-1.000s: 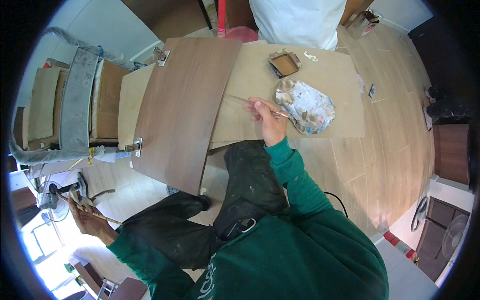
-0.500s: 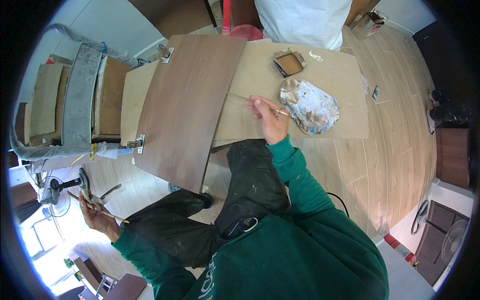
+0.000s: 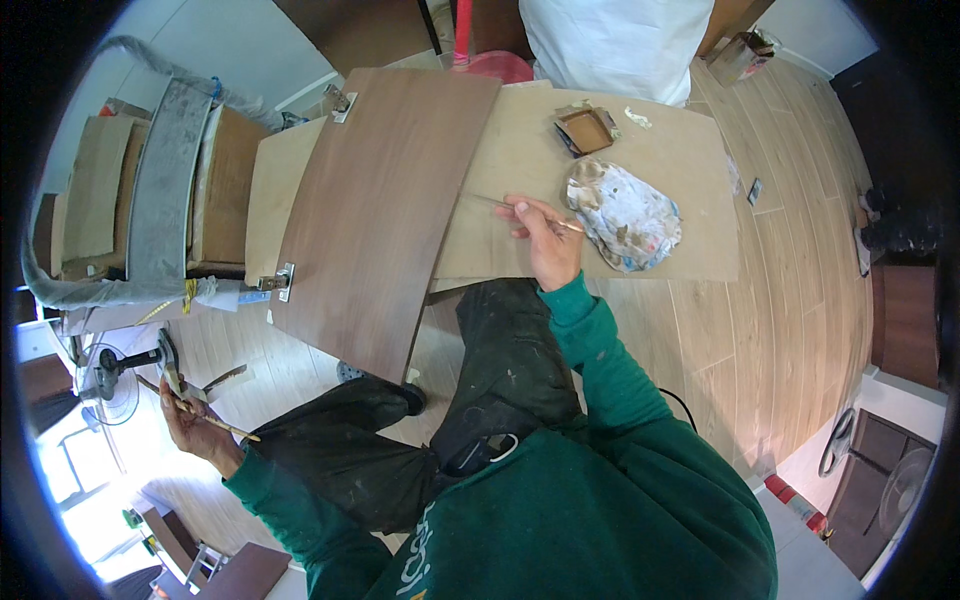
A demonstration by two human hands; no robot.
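My right hand (image 3: pixel 550 240) pinches a slender fine-tipped paintbrush (image 3: pixel 488 202), its thin end reaching the right edge of a brown wood-grain cabinet door (image 3: pixel 385 190). Two metal hinges, a far hinge (image 3: pixel 342 104) and a near hinge (image 3: pixel 278 282), sit along the door's left edge. Beside my right hand lies a crumpled white rag (image 3: pixel 625 215) with brown and coloured stains. Low at the left, my left hand (image 3: pixel 196 428) is closed round a thin wooden-handled stick (image 3: pixel 235 431) and other slim tools; their working ends are too small to make out.
Under the door is a tan board (image 3: pixel 690 250), bearing a small open cardboard box (image 3: pixel 585 131) and a paper scrap (image 3: pixel 636 118). A white sack (image 3: pixel 615 45) stands beyond. Wrapped boxes (image 3: pixel 228 190) are stacked at the left. A fan (image 3: pixel 112 372) stands past my left hand.
The whole view has shifted slightly. My right hand keeps the brush at the door's edge, and my left hand still holds its tools; little else differs.
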